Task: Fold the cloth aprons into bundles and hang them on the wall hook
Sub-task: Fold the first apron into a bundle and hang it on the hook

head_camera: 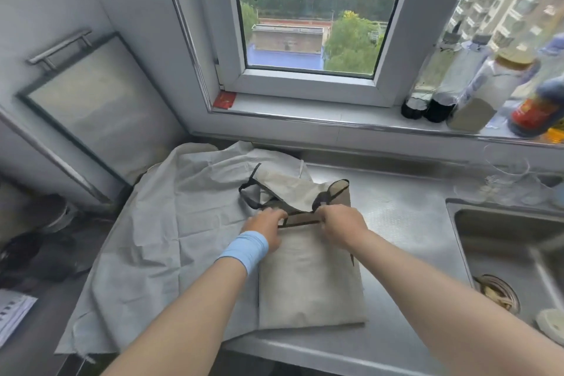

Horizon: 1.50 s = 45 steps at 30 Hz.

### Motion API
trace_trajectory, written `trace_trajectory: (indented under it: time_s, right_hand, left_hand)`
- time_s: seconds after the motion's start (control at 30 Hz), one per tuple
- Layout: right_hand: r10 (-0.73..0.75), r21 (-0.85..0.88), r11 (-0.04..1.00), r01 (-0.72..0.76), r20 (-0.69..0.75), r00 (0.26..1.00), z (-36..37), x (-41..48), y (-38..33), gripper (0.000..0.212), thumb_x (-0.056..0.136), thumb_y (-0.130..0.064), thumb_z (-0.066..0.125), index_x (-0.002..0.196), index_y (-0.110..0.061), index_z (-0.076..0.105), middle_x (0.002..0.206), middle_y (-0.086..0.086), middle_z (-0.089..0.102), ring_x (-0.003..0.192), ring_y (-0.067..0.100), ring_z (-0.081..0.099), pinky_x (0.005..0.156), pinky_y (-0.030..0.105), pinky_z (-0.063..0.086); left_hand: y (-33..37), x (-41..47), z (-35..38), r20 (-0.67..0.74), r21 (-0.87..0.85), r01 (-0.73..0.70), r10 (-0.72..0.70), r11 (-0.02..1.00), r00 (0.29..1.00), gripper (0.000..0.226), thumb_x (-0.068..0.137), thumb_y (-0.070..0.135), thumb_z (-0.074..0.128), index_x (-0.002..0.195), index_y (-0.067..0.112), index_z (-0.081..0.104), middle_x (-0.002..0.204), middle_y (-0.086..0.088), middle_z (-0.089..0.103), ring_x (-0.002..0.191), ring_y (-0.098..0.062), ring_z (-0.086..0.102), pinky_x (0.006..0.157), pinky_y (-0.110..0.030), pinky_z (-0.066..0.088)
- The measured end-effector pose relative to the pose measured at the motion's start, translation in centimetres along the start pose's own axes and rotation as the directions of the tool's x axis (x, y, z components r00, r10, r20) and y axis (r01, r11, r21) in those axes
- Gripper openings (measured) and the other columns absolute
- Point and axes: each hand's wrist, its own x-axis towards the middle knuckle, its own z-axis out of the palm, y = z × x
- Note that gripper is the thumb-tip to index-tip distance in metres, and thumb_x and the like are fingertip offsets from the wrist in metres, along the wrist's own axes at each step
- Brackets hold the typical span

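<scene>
On the desk (396, 223), left hand (265, 224) and right hand (341, 223) pinch the beige apron (308, 284) at its far edge; its length runs toward the person.

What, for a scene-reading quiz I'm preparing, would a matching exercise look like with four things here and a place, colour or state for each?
Things:
1 beige apron
2 grey cloth
3 bottles
4 wristband

Descriptions:
A standing on the windowsill
B light blue
C spread on the counter, partly under the apron
D folded, its dark-trimmed edge gripped by the left hand and right hand

Pairs: 1-D, 2-C, 3-A, 4-B
</scene>
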Motion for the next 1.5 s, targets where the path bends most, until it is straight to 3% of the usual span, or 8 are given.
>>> trace_trajectory:
  time_s: [0.47, 0.67, 0.73, 0.87, 0.97, 1.17, 1.37, 1.5]
  right_hand:
    - [-0.126, -0.113, 0.988, 0.104, -0.214, 0.969, 0.3, 9.4, 2.5, 0.113, 0.077, 0.002, 0.066, 0.151, -0.045, -0.006, 0.164, 0.007, -0.003, 0.08, 0.026, 0.063, 0.045, 0.032, 0.047]
    - [-0.076, 0.148, 0.983, 0.107, -0.2, 0.977, -1.2, 13.4, 2.4, 0.108, 0.075, 0.013, 0.056, 0.151, -0.044, 0.007, 0.16, -0.008, -0.026, 0.129, 0.035, 0.045, 0.105, 0.049, 0.041]
    - [-0.047, 0.261, 0.96, 0.105, -0.219, 0.975, -1.9, 14.3, 2.9, 0.109, 0.075, 0.012, 0.057, 0.153, -0.044, 0.006, 0.16, -0.004, -0.029, 0.125, 0.035, 0.046, 0.097, 0.043, 0.047]
    - [-0.097, 0.216, 0.958, 0.188, -0.372, 0.923, -2.5, 15.2, 4.5, 0.084, 0.069, 0.02, 0.048, 0.137, -0.029, 0.038, 0.148, 0.008, 0.02, 0.108, 0.035, 0.052, 0.078, 0.038, 0.05]
    - [-0.233, -0.068, 0.972, 0.223, -0.204, 0.951, -2.3, 15.4, 5.9, 0.05, 0.077, 0.014, 0.048, 0.111, -0.021, 0.057, 0.112, 0.004, 0.047, 0.098, 0.033, 0.054, 0.076, 0.036, 0.044]
    - [-0.089, 0.09, 0.993, 0.08, 0.091, 0.992, -1.7, 14.7, 4.7, 0.042, 0.089, -0.027, 0.048, 0.129, -0.035, 0.059, 0.127, -0.009, 0.059, 0.115, 0.02, 0.058, 0.089, 0.032, 0.046]
    - [-0.036, 0.0, 0.999, 0.038, 0.3, 0.953, -1.9, 14.4, 1.8, 0.041, 0.092, -0.052, 0.05, 0.092, -0.015, 0.067, 0.089, 0.003, 0.066, 0.089, 0.027, 0.061, 0.076, 0.036, 0.05]
    - [0.097, 0.257, 0.963, -0.08, -0.054, 0.994, -3.5, 15.1, 1.5, 0.026, 0.1, -0.033, 0.039, 0.094, -0.016, 0.059, 0.098, 0.01, 0.067, 0.094, 0.034, 0.062, 0.071, 0.036, 0.046]
  left_hand:
    - [-0.7, 8.6, -2.1, -0.093, 0.048, -0.028, 0.032, 0.998, 0.995, 0.049, 0.088, 0.02, 0.057, 0.134, 0.031, 0.043, 0.132, 0.002, 0.042, 0.116, -0.025, 0.051, 0.085, -0.036, 0.045]
    - [-1.6, 11.6, -3.2, -0.018, 0.218, 0.081, -0.079, 0.973, 0.997, 0.031, 0.089, 0.011, 0.047, 0.116, 0.023, 0.054, 0.116, -0.005, 0.062, 0.103, -0.029, 0.06, 0.074, -0.033, 0.044]
    - [-1.8, 12.6, -4.4, -0.064, 0.153, 0.097, -0.088, 0.983, 0.994, 0.033, 0.089, 0.013, 0.045, 0.111, 0.03, 0.063, 0.112, -0.003, 0.065, 0.104, -0.028, 0.061, 0.076, -0.032, 0.045]
    - [-2.5, 14.4, -7.4, -0.235, -0.357, 0.089, -0.181, 0.93, 0.955, 0.022, 0.087, 0.02, 0.049, 0.088, 0.032, 0.067, 0.093, 0.004, 0.071, 0.086, -0.022, 0.067, 0.076, -0.029, 0.053]
    - [-2.3, 15.0, -9.9, -0.329, -0.674, 0.001, -0.302, 0.738, 0.895, 0.023, 0.084, 0.013, 0.048, 0.079, 0.029, 0.062, 0.073, 0.004, 0.07, 0.066, -0.016, 0.07, 0.07, -0.029, 0.057]
    - [-2.6, 16.4, -11.8, -0.402, -0.701, -0.048, -0.339, 0.712, 0.851, 0.021, 0.085, 0.013, 0.052, 0.081, 0.027, 0.067, 0.082, 0.002, 0.072, 0.076, -0.019, 0.07, 0.078, -0.034, 0.058]
    - [-2.0, 15.8, -12.5, -0.278, -0.918, -0.093, -0.46, 0.385, 0.843, 0.021, 0.091, 0.002, 0.049, 0.092, 0.011, 0.068, 0.091, -0.009, 0.068, 0.072, -0.017, 0.068, 0.071, -0.032, 0.061]
    - [-2.2, 14.7, -13.2, -0.345, -0.755, 0.041, -0.449, 0.654, 0.824, 0.038, 0.084, 0.002, 0.048, 0.112, 0.022, 0.063, 0.119, 0.002, 0.053, 0.084, -0.02, 0.061, 0.082, -0.028, 0.05]
